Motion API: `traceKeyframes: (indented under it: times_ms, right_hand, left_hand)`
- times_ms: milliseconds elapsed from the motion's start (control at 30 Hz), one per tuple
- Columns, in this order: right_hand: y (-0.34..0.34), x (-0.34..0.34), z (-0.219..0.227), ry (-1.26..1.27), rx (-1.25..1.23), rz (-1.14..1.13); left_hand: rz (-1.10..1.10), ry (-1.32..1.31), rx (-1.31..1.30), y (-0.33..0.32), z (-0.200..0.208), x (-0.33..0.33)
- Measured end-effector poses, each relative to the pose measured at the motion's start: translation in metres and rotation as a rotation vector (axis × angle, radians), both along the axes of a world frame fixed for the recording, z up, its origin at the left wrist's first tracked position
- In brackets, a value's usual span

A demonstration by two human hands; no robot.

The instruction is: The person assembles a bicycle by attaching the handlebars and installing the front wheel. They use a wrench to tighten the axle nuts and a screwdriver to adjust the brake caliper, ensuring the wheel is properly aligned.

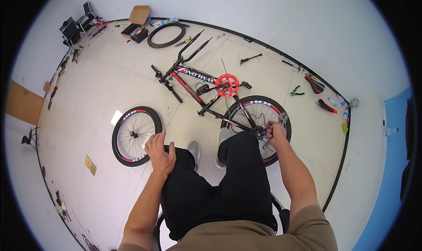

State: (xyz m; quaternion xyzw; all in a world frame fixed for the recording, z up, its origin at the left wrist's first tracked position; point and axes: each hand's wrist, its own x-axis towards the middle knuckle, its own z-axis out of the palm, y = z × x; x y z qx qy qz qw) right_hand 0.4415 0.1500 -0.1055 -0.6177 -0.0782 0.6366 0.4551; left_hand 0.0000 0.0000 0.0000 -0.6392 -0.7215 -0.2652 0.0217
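A black and red bicycle frame [190, 87] lies on its side in front of me, with a red chainring [227, 85] and a crank at its middle. Its rear wheel [285, 136] sits within the rear end of the frame, close to my right knee. My right hand [276, 133] is closed around a silver wrench [283, 118] over that wheel, near the hub; whether the wrench touches a nut I cannot tell. My left hand [161, 154] rests on my left knee with fingers apart, holding nothing. Just beyond it the loose front wheel [155, 117] lies flat on the floor.
Green-handled pliers [296, 91], a saddle [314, 84] and a red-black tool [326, 106] lie at the right. A small pump-like tool [251, 58] is farther back. A loose tyre [151, 40] and an open cardboard box [140, 14] stand by the far wall.
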Motion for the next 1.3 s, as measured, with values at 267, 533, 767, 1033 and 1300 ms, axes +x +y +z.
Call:
traceKeyframes:
  times_ms: [267,533,767,1033,1300]
  right_hand:
    - [0.113,-0.106,-0.039,0.315,-0.066,0.016]
    - [0.187,-0.239,-0.091,-0.063,-0.066,0.266]
    - [0.216,-0.321,-0.142,-0.317,-0.048,0.148]
    - [0.22,-0.323,-0.141,-0.707,-0.158,0.327]
    - [0.164,-0.256,-0.196,-0.394,-0.291,0.067]
  left_hand:
    - [-0.039,-0.074,-0.034,0.018,0.01,-0.003]
    - [-0.138,-0.2,-0.03,0.034,0.004,-0.004]
    - [-0.103,-0.272,-0.236,0.03,0.004,-0.008]
    - [-0.103,-0.344,-0.31,0.031,0.008,-0.015]
    - [-0.073,-0.339,-0.189,0.033,0.004,-0.019]
